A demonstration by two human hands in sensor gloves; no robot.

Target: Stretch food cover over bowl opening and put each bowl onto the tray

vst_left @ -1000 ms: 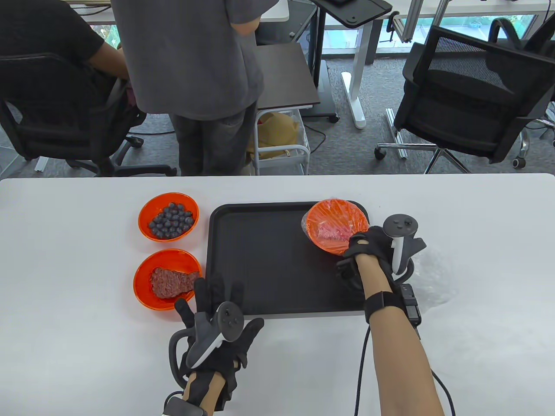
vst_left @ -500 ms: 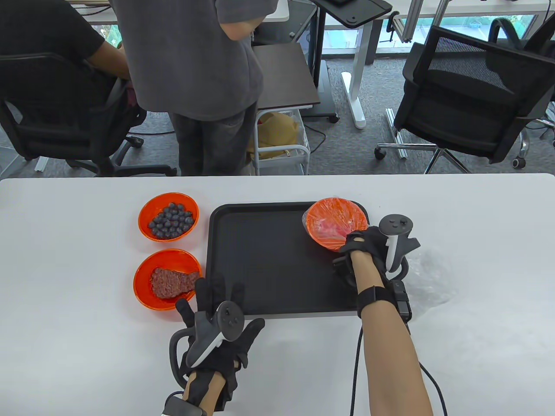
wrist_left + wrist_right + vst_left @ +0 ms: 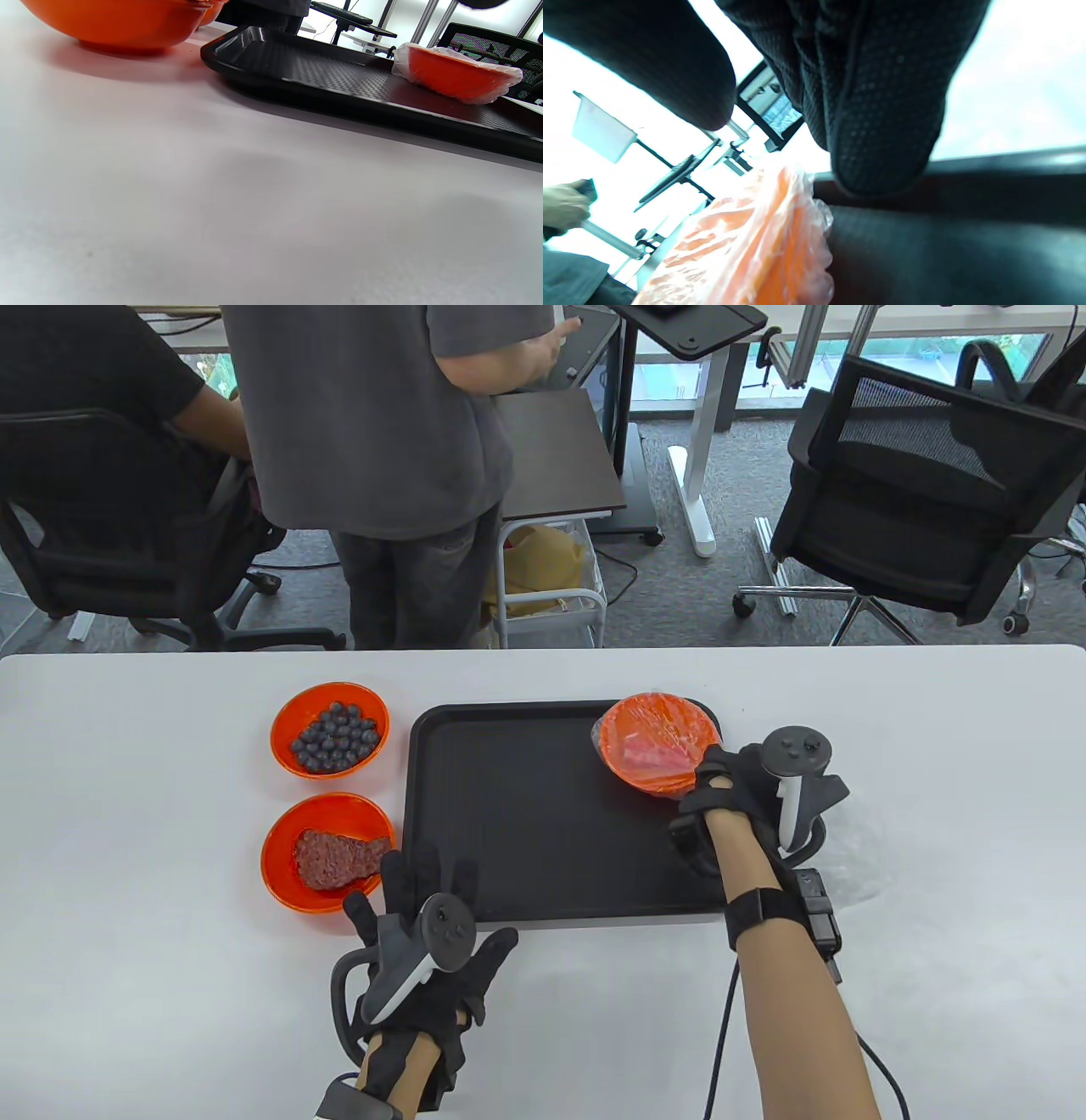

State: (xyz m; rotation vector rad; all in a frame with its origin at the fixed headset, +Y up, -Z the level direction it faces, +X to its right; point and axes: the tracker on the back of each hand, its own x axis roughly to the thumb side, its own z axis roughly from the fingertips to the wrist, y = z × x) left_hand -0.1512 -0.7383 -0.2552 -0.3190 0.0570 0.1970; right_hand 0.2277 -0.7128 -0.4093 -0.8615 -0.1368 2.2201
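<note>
An orange bowl under a clear food cover (image 3: 653, 742) (image 3: 454, 74) (image 3: 746, 254) sits in the far right corner of the black tray (image 3: 509, 814). My right hand (image 3: 711, 779) hovers at its near right rim. The right wrist view shows its fingers (image 3: 882, 127) spread and just off the plastic. My left hand (image 3: 424, 899) lies flat on the table with fingers spread, at the tray's front left corner. Two uncovered orange bowls stand left of the tray: one with blueberries (image 3: 331, 729) and one with minced meat (image 3: 327, 853).
Crumpled clear covers (image 3: 848, 848) lie on the table right of the tray. Beyond the table's far edge, one person stands (image 3: 382, 432) and another sits at the left. A black office chair (image 3: 916, 500) is at the back right.
My right hand has drawn slightly right and back from the covered bowl, which stays in the tray's corner. The left hand has not moved.
</note>
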